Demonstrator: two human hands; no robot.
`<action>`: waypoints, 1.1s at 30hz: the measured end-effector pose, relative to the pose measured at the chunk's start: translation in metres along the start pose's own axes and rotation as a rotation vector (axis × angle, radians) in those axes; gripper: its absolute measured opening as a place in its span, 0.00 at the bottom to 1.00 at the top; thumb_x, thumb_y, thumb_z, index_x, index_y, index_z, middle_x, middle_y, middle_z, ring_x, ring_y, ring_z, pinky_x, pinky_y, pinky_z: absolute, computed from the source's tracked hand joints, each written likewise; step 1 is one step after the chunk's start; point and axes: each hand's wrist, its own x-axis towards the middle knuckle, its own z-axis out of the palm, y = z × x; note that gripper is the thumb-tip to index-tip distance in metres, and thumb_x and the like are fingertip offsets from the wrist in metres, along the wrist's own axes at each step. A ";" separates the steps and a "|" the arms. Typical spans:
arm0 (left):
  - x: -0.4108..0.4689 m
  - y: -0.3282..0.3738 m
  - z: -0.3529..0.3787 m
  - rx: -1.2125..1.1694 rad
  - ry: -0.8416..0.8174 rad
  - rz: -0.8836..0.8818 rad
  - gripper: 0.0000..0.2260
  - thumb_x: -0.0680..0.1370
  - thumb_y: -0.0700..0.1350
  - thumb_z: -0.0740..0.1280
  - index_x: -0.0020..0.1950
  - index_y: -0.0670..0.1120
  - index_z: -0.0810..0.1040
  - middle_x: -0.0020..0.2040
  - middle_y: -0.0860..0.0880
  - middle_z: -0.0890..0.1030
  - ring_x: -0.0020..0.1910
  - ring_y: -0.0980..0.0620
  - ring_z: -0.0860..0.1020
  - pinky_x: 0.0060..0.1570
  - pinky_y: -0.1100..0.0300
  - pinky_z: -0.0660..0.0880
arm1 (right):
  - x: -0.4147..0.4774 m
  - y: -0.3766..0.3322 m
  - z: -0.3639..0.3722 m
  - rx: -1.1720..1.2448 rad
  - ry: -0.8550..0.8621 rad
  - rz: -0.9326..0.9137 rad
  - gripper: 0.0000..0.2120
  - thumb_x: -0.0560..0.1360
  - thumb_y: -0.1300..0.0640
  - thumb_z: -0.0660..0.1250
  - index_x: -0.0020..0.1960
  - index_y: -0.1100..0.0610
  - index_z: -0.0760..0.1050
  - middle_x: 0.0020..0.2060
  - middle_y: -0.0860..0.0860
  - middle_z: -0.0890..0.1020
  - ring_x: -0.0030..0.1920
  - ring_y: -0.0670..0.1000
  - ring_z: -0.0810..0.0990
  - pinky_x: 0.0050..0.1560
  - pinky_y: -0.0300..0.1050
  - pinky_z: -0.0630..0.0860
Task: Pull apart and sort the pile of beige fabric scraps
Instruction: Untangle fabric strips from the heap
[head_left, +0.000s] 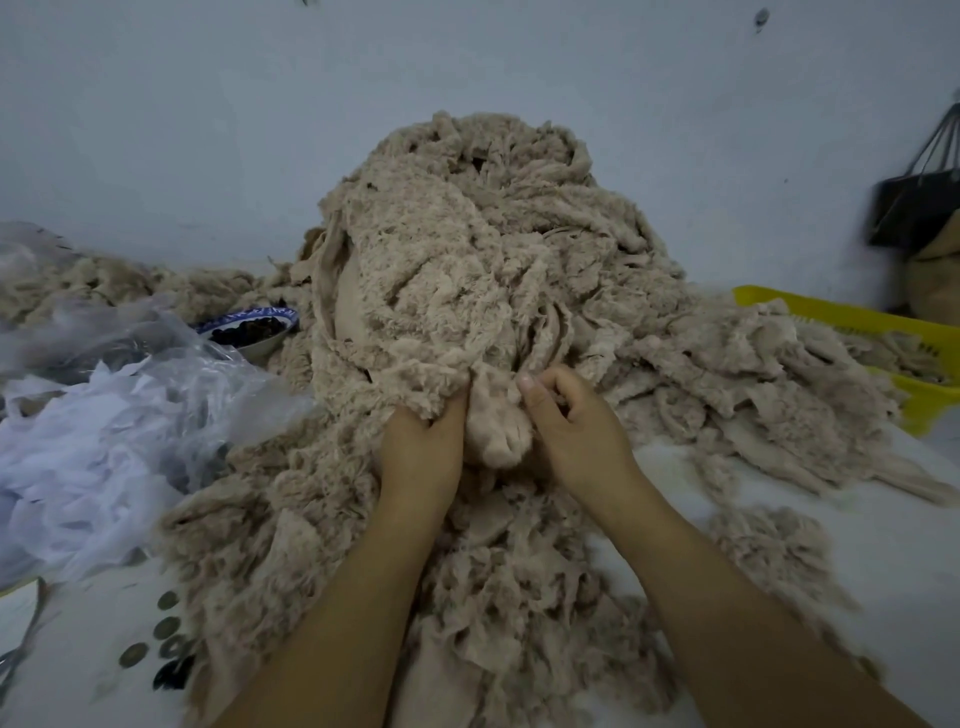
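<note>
The pile of beige scraps (493, 249) heaps at twelve o'clock on the counter (857, 545). At its near edge the left hand (421, 447) grips a fluffy fold and the right hand (576, 431) pinches the neighbouring piece. This looks like mid-separation; next they likely need to pull apart sideways.

Wall (208, 130): pale blue-grey and plain, seen beyond and above the left grip (421, 441) and the right grip (566, 431). A small dark mark (761, 18) is noted high on it, up and to the right of the right grip. Counter (857, 545): white surface, exposed just right of the right grip and again down-left of the left grip. A black bag (914, 208) is hung by its straps against the wall, far right of the right grip. Light is soft and even; shadows are faint.
</note>
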 end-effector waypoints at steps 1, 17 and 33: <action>0.000 0.001 0.001 -0.132 -0.046 -0.057 0.12 0.81 0.52 0.67 0.61 0.50 0.80 0.53 0.56 0.84 0.56 0.53 0.81 0.53 0.59 0.79 | 0.001 0.001 0.000 0.030 0.000 0.011 0.16 0.83 0.47 0.59 0.43 0.58 0.70 0.31 0.46 0.72 0.29 0.44 0.68 0.31 0.34 0.64; -0.014 0.008 0.002 -0.200 -0.568 -0.101 0.22 0.70 0.60 0.72 0.57 0.47 0.85 0.53 0.45 0.86 0.54 0.49 0.85 0.56 0.53 0.80 | 0.002 0.006 0.004 0.148 0.081 0.168 0.27 0.81 0.39 0.58 0.45 0.64 0.73 0.35 0.60 0.76 0.34 0.55 0.74 0.37 0.51 0.73; -0.001 0.012 -0.005 -0.695 -0.382 -0.419 0.30 0.79 0.63 0.58 0.69 0.40 0.75 0.63 0.40 0.81 0.63 0.42 0.80 0.66 0.45 0.73 | -0.005 -0.003 0.004 -0.054 0.006 -0.159 0.19 0.75 0.33 0.58 0.50 0.49 0.71 0.51 0.43 0.68 0.52 0.42 0.72 0.49 0.27 0.68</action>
